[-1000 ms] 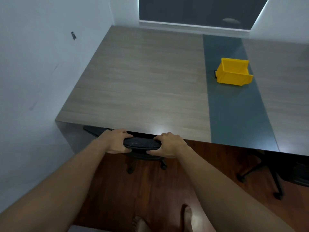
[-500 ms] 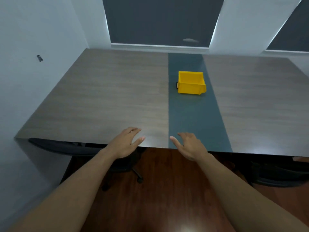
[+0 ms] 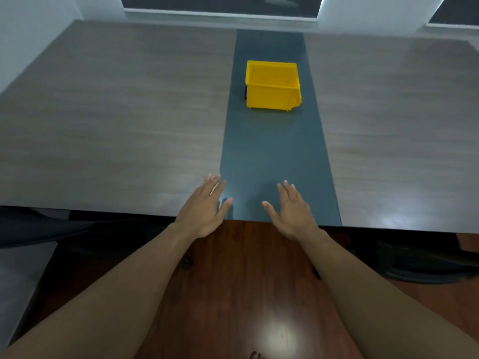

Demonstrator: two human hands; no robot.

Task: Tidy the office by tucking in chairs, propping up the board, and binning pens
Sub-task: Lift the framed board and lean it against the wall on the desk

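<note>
A yellow bin stands on the dark centre strip of the big wooden table, with a small dark object peeking out at its left side. My left hand and my right hand hover open over the table's near edge, fingers spread, holding nothing. A black chair is tucked under the table at the left. Another black chair sits partly under the table at the right. No pens or board are in view.
Reddish wooden floor lies between me and the table. A white wall runs along the left, and dark windows line the far wall behind the table.
My hands let go of the left chair's backrest, which now sits under the table. The view has shifted right toward the centre strip, and both hands have opened over the table edge.
</note>
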